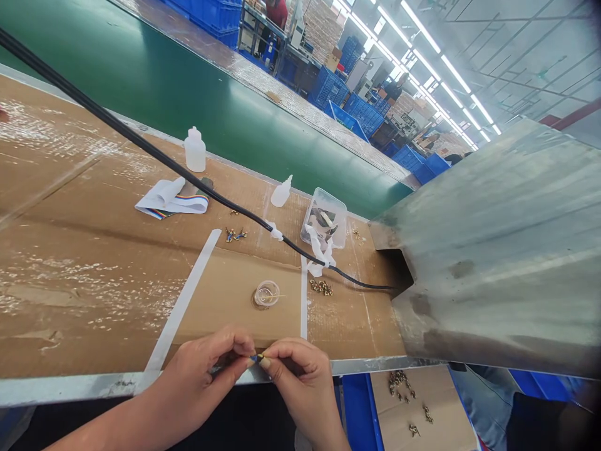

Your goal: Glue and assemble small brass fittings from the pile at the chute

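Observation:
Over the front edge of the cardboard-covered bench, my left hand and my right hand meet fingertip to fingertip. Each pinches one end of a small blue-and-gold piece; fingers hide most of it, and its exact kind is unclear. Just beyond them stands a small round clear cup with a thin stick across it. Small brass-coloured parts lie in a cluster to its right. Farther back on the left are a few blue-and-gold pieces like the held one.
A black cable crosses above the bench toward a metal housing on the right. Behind are squeeze bottles, a clear box of tools and a green conveyor belt. Lower right, cardboard holds more brass parts.

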A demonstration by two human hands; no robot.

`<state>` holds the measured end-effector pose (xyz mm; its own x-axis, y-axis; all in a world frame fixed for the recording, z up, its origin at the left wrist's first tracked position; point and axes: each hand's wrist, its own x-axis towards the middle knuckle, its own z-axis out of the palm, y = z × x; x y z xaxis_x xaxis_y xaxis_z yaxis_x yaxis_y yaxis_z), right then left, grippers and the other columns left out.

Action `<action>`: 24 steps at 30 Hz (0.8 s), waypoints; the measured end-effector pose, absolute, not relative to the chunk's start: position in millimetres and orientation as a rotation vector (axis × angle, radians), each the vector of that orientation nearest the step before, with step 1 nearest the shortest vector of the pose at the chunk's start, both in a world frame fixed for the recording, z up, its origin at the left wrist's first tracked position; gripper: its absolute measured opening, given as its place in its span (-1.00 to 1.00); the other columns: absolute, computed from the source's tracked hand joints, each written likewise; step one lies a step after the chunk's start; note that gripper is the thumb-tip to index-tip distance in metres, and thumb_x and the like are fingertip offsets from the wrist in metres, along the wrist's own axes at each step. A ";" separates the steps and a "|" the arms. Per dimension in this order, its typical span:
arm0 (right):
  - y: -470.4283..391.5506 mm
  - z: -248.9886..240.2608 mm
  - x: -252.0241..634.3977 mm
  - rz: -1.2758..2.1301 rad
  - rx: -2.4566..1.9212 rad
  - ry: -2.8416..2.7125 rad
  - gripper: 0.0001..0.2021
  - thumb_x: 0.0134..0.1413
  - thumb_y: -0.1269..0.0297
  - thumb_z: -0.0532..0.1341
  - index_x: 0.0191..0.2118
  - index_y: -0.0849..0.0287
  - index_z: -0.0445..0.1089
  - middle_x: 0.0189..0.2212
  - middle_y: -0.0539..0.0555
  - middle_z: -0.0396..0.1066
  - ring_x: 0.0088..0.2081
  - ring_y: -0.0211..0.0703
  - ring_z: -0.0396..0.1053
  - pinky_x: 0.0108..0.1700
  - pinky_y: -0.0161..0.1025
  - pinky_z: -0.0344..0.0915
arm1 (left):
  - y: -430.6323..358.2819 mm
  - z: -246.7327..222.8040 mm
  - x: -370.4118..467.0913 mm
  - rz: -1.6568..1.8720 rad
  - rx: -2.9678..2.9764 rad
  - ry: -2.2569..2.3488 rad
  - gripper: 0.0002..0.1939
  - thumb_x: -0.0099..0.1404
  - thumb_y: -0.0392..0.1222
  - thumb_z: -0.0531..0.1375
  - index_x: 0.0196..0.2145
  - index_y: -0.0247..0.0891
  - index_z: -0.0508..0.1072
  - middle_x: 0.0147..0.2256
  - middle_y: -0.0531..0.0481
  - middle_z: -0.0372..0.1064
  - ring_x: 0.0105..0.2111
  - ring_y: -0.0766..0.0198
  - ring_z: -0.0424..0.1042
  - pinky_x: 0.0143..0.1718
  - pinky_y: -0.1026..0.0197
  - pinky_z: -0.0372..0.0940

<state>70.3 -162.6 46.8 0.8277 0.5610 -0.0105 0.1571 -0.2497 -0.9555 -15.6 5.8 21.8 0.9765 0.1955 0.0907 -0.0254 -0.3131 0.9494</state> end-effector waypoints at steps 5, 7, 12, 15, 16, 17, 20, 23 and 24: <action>-162.3 49.9 70.2 0.450 -1.812 -0.535 -0.92 0.05 0.36 0.35 -0.44 0.11 0.59 -0.49 -0.01 0.52 -0.43 -0.24 0.40 -0.37 -0.38 0.27 | 5.4 22.3 -13.2 0.257 1.895 0.128 -0.91 0.31 -0.24 0.11 -0.32 -0.12 0.42 -0.45 0.17 0.47 -0.47 0.38 0.49 -0.44 0.43 0.34; -162.3 51.7 70.5 0.445 -1.815 -0.538 -0.92 0.05 0.37 0.35 -0.43 0.10 0.60 -0.49 -0.01 0.52 -0.42 -0.24 0.41 -0.36 -0.39 0.28 | 4.8 22.0 -12.8 0.266 1.887 0.136 -0.91 0.31 -0.24 0.12 -0.32 -0.11 0.42 -0.44 0.17 0.48 -0.46 0.38 0.50 -0.44 0.43 0.35; -162.6 53.7 70.8 0.382 -1.823 -0.608 -0.90 0.06 0.41 0.34 -0.41 0.09 0.59 -0.47 -0.02 0.54 -0.42 -0.26 0.44 -0.35 -0.42 0.30 | 4.2 18.9 -14.8 0.255 1.834 0.154 -0.91 0.31 -0.23 0.14 -0.28 -0.09 0.44 -0.40 0.17 0.52 -0.41 0.37 0.55 -0.41 0.45 0.41; -162.8 53.6 70.5 0.305 -1.808 -0.683 -0.90 0.08 0.44 0.34 -0.39 0.11 0.59 -0.45 -0.01 0.55 -0.39 -0.26 0.47 -0.31 -0.44 0.33 | 4.3 14.9 -17.0 0.280 1.839 0.133 -0.91 0.32 -0.24 0.15 -0.25 -0.08 0.44 -0.37 0.18 0.53 -0.38 0.37 0.56 -0.37 0.46 0.42; -163.0 53.5 70.4 0.276 -1.797 -0.716 -0.89 0.09 0.46 0.33 -0.38 0.11 0.59 -0.45 0.00 0.56 -0.39 -0.26 0.48 -0.29 -0.44 0.34 | 4.3 13.6 -17.7 0.302 1.846 0.123 -0.90 0.32 -0.26 0.15 -0.24 -0.07 0.43 -0.36 0.18 0.53 -0.38 0.38 0.56 -0.34 0.46 0.42; -163.3 53.6 70.1 0.248 -1.785 -0.750 -0.88 0.10 0.47 0.32 -0.37 0.11 0.58 -0.44 0.00 0.56 -0.38 -0.26 0.49 -0.28 -0.43 0.36 | 4.3 12.5 -18.5 0.328 1.855 0.114 -0.88 0.32 -0.27 0.16 -0.23 -0.07 0.43 -0.35 0.19 0.53 -0.38 0.38 0.56 -0.32 0.46 0.42; -164.2 54.1 69.3 0.199 -1.766 -0.814 -0.84 0.12 0.50 0.31 -0.33 0.08 0.59 -0.42 0.00 0.56 -0.36 -0.24 0.51 -0.27 -0.41 0.38 | 4.2 10.8 -21.0 0.391 1.891 0.073 -0.85 0.32 -0.30 0.18 -0.21 -0.05 0.43 -0.34 0.20 0.53 -0.37 0.39 0.56 -0.29 0.46 0.41; -165.0 55.2 68.5 0.175 -1.769 -0.822 -0.82 0.11 0.52 0.31 -0.31 0.07 0.59 -0.41 0.00 0.57 -0.35 -0.23 0.52 -0.25 -0.41 0.40 | 4.1 9.6 -23.5 0.397 1.917 0.047 -0.85 0.34 -0.31 0.16 -0.19 -0.05 0.42 -0.30 0.18 0.54 -0.32 0.36 0.56 -0.25 0.43 0.41; -165.2 55.5 68.4 0.171 -1.772 -0.821 -0.81 0.10 0.53 0.31 -0.31 0.06 0.59 -0.41 0.00 0.57 -0.34 -0.23 0.53 -0.25 -0.41 0.41 | 4.0 8.7 -24.2 0.396 1.923 0.039 -0.85 0.35 -0.31 0.15 -0.19 -0.06 0.42 -0.29 0.16 0.54 -0.30 0.35 0.56 -0.23 0.41 0.41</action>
